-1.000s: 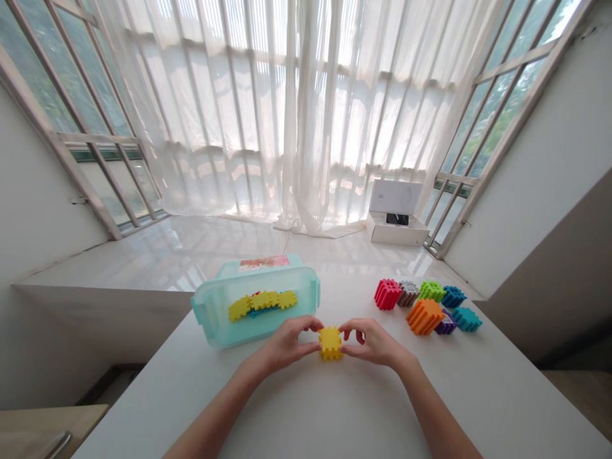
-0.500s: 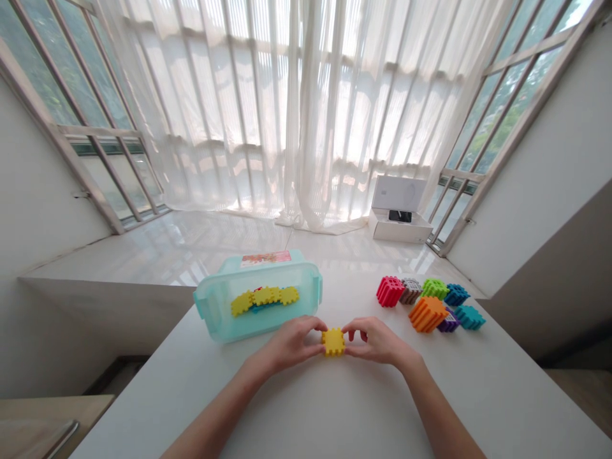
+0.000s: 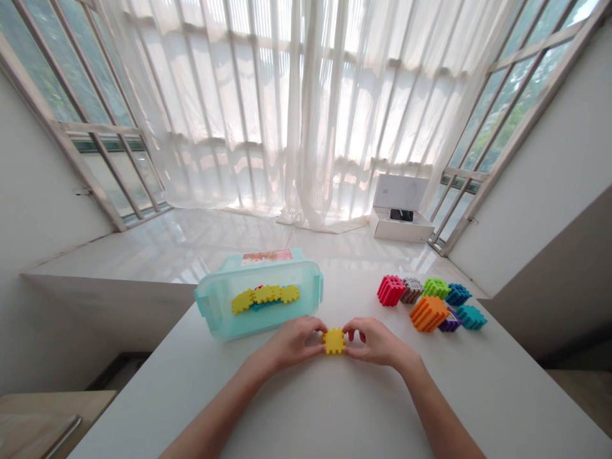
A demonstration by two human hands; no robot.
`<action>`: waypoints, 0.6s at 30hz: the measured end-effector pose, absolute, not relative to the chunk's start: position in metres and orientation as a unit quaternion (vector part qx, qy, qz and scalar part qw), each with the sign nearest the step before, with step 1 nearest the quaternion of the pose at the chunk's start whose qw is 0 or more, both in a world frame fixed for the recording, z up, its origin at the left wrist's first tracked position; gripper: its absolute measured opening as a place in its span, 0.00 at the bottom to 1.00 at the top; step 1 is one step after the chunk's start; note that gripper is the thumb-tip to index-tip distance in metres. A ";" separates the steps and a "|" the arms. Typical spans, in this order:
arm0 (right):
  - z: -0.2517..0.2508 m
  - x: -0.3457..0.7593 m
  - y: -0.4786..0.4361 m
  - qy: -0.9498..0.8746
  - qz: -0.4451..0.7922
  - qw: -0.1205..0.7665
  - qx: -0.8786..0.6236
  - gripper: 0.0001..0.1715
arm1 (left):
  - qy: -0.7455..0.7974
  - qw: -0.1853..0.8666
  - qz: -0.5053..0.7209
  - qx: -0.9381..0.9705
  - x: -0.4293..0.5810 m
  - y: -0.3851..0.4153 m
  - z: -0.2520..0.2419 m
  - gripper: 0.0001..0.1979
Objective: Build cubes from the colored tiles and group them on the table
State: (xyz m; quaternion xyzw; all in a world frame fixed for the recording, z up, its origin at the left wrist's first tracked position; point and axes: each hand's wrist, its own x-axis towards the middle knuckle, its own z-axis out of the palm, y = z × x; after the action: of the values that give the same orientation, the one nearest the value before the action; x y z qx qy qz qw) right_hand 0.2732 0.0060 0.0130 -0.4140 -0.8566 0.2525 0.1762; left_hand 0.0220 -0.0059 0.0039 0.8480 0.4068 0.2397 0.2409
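Note:
A yellow square building tile with toothed edges (image 3: 334, 342) is between my two hands, low over or on the white table (image 3: 329, 414). My left hand (image 3: 296, 341) pinches its left edge between thumb and fingers. On the opposite edge, my right hand (image 3: 373, 341) grips it the same way, fingers curled. To the left of the tile stands a translucent mint-green bin (image 3: 224, 325) with several yellow tiles (image 3: 266, 294) inside, and some blue and red pieces partly hidden under them.
Several stacks of toothed tiles stand at the right, among them red (image 3: 391, 291), orange (image 3: 429, 314), lime green (image 3: 436, 289) and teal (image 3: 471, 317). An open white box (image 3: 401, 226) holding a dark phone-like object (image 3: 401, 215) sits on the sill before the curtain (image 3: 306, 115).
Both hands keep their grip on the yellow tile and hardly move. The whole view has shifted very slightly.

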 end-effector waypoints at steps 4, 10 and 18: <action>0.011 0.272 0.006 -0.862 0.236 0.175 -0.413 0.12 | 0.409 0.231 0.223 0.854 0.023 -0.006 0.002 0.09; 0.010 0.271 0.005 -0.866 0.224 0.170 -0.414 0.10 | 0.407 0.229 0.232 0.853 0.024 -0.008 0.002 0.08; 0.007 0.273 0.008 -0.863 0.231 0.161 -0.420 0.14 | 0.409 0.235 0.225 0.852 0.022 -0.007 0.002 0.10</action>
State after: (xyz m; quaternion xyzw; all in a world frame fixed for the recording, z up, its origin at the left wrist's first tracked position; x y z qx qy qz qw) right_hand 0.2733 0.0080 0.0069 -0.4203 -0.8627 0.2306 0.1611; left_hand 0.0224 -0.0075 0.0025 0.8524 0.4093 0.2252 0.2349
